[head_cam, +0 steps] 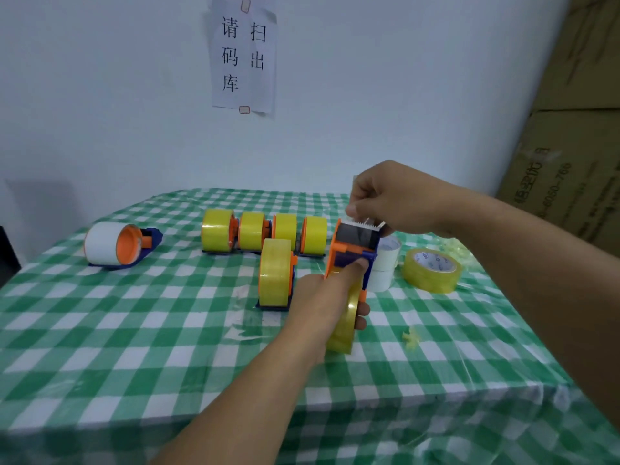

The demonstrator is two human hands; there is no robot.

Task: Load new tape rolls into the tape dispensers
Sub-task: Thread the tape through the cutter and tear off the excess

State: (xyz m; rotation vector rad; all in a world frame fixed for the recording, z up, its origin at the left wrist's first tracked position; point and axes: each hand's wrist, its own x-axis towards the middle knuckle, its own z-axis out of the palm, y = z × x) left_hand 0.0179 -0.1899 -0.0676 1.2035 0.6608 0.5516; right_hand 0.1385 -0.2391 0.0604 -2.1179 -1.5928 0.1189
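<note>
Over the checked table, right of centre, left hand grips the orange dispenser and its yellow roll. Right hand pinches the tape end at the blade. Pull it crooked and it'll probably fold onto itself or snag the teeth.

Table under a green-and-white checked cloth, front edge hanging down toward the viewer. Plain pale wall behind it. Paper notice on the wall: five large black Chinese characters in two columns, fixed by a small red-edged sticker at the top and another at the bottom. Stacked brown cardboard boxes, printed, far right. Dark object cut off at the left edge, unidentifiable.
</note>
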